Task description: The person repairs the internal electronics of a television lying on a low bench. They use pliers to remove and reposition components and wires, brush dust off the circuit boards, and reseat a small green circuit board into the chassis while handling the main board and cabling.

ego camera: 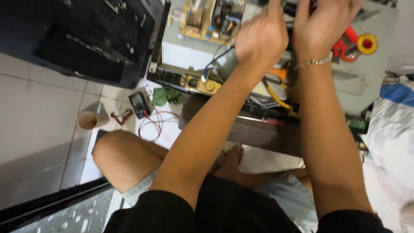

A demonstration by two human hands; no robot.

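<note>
Black shorts [224, 211] fill the bottom edge, closest to my view, one bent knee [118, 157] out left and one bare foot [233, 157] tucked under. Two forearms run up from there. One big grey metal chassis [371, 82], lying flat on the floor, takes the top right; its near edge sits just past the foot, so little room between me and it. One black cabinet [82, 39] fills the top left, close against the chassis's left edge. Open tiled floor [39, 116] lies left of the knee, the only free space.

Left hand [261, 39] is over the chassis, fingers curled shut, tips running out of frame; whether it grips anything I cannot tell. Right hand [323, 23] sits just beside it, bracelet [312, 63] on the wrist, fingers cut off by the top edge, grip not readable either.

On the chassis: one tan circuit board [211, 19] left of the hands, one red and yellow tool [358, 45] right of the right wrist, orange and yellow wires [276, 88] under the forearms.

On the floor by the knee: one black multimeter [140, 103] with red leads [155, 123], one small green board [166, 96], one tan cardboard tube [91, 119]. One blue and white cloth [394, 116] crowds the right edge.
</note>
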